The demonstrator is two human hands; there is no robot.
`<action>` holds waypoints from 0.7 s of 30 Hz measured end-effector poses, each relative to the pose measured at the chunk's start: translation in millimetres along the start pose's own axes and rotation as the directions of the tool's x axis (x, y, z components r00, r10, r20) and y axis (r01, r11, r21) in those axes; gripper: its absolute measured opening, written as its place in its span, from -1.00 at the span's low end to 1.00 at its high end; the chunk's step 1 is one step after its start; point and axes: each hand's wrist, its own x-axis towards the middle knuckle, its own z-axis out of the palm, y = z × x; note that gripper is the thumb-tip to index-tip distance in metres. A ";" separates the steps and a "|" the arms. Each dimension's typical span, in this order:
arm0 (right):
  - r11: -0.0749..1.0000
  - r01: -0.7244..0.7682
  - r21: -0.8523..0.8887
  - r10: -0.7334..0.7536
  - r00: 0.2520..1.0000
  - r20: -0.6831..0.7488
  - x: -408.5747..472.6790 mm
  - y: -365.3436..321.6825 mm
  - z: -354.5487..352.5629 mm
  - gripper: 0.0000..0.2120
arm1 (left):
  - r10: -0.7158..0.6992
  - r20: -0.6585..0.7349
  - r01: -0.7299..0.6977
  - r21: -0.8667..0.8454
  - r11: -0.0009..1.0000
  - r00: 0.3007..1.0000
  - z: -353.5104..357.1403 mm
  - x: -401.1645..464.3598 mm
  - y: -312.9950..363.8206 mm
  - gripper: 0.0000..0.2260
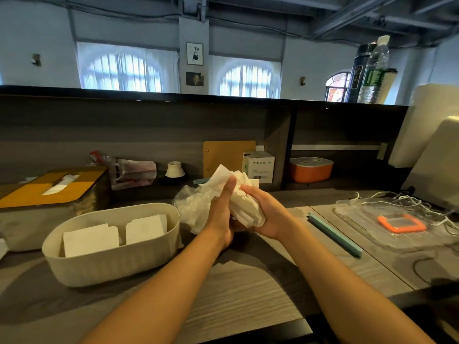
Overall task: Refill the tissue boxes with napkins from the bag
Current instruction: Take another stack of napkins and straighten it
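Note:
A stack of white napkins [244,204] is held upright between both hands above the desk. My right hand [267,214] curls round its right side and bottom. My left hand [222,209] presses flat against its left side, fingers straight. Just behind and to the left lies the crumpled clear plastic bag [192,209]. An open beige oval tissue box [111,244] stands at the left with two white napkin stacks inside. Farther left, a second tissue box with a yellow lid [47,187] has a napkin poking from its slot.
A teal sealing stick [334,234] lies right of my hands. A clear tray with an orange item [400,223] and white cables [407,199] fills the right. At the back stand a white carton [258,166], an orange container [310,170] and a brown clipboard [228,155].

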 end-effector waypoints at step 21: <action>0.773 0.492 -0.400 -0.597 0.777 -0.200 -7.6 -18.8 5.6 -0.64 | -0.013 -0.105 0.045 0.311 0.949 0.994 -9.4 15.0 8.5 -0.63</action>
